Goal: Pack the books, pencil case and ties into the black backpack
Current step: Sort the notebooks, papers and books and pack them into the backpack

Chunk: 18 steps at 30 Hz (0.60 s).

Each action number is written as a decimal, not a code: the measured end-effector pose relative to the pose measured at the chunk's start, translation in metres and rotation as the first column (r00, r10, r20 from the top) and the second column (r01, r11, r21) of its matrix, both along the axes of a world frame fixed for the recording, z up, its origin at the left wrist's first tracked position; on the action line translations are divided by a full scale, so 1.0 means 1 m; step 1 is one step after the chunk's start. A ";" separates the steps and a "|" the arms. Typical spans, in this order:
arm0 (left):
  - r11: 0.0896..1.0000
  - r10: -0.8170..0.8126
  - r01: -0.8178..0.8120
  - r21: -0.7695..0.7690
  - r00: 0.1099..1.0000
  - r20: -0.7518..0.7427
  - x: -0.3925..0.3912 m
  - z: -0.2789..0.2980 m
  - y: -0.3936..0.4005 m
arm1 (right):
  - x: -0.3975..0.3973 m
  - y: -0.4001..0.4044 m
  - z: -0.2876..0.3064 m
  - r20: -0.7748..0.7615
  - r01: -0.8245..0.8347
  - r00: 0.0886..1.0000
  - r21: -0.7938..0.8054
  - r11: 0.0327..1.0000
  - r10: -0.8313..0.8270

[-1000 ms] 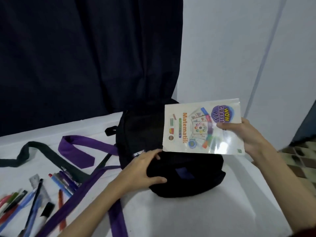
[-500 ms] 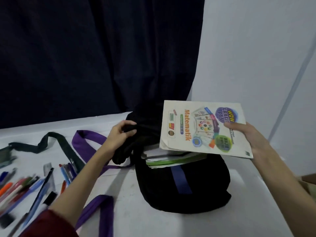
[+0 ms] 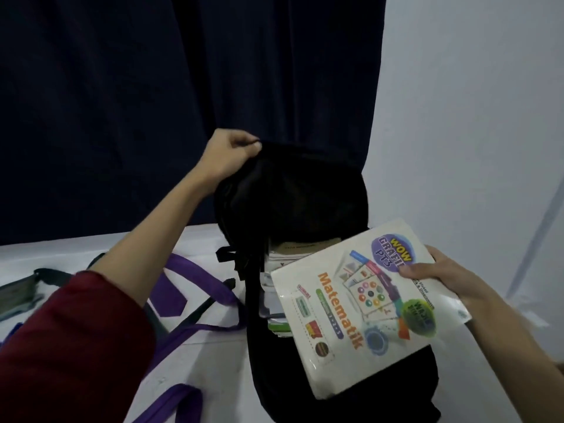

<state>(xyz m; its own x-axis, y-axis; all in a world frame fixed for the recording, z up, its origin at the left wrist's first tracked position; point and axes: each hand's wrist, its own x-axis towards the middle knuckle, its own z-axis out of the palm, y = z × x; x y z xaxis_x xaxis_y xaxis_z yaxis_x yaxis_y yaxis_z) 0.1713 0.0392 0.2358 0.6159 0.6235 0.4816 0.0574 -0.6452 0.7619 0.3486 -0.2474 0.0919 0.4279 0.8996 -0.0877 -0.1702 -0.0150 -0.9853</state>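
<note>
Left hand (image 3: pixel 233 151) pinches backpack (image 3: pixel 293 190) flap up; right hand (image 3: pixel 439 277) grips Matematik book (image 3: pixel 351 315)

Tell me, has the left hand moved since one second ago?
Yes. The left hand rose from the black backpack front and now pinches its top flap, held high against the dark curtain.

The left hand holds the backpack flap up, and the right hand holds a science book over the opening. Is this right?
Not quite. In the head view the book in the right hand reads "Matematik", so it is a mathematics book. The left hand does hold the backpack flap up.
</note>
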 end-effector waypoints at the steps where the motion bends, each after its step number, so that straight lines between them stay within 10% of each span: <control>1: 0.996 0.054 -0.056 0.071 0.998 0.025 0.004 0.006 0.002 | 0.000 0.001 -0.001 -0.026 0.010 1.000 -0.012 1.000 -0.010; 11: 0.894 0.077 0.117 0.432 0.910 -0.408 0.022 0.036 -0.022 | -0.037 0.071 -0.028 -0.399 0.529 0.776 -0.013 0.849 -0.489; 18: 0.744 0.126 0.142 0.653 0.930 -0.345 0.028 0.054 -0.031 | -0.071 0.143 -0.030 -0.614 0.736 0.522 -0.027 0.677 -0.592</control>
<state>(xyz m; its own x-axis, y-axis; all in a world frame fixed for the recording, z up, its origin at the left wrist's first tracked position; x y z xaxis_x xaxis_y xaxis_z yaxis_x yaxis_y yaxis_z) 0.1991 0.0086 0.2894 0.8245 0.2253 0.5190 0.2206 -0.9727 0.0718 0.2777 -0.1048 0.0619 0.8476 0.3936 -0.3560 -0.5248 0.5219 -0.6725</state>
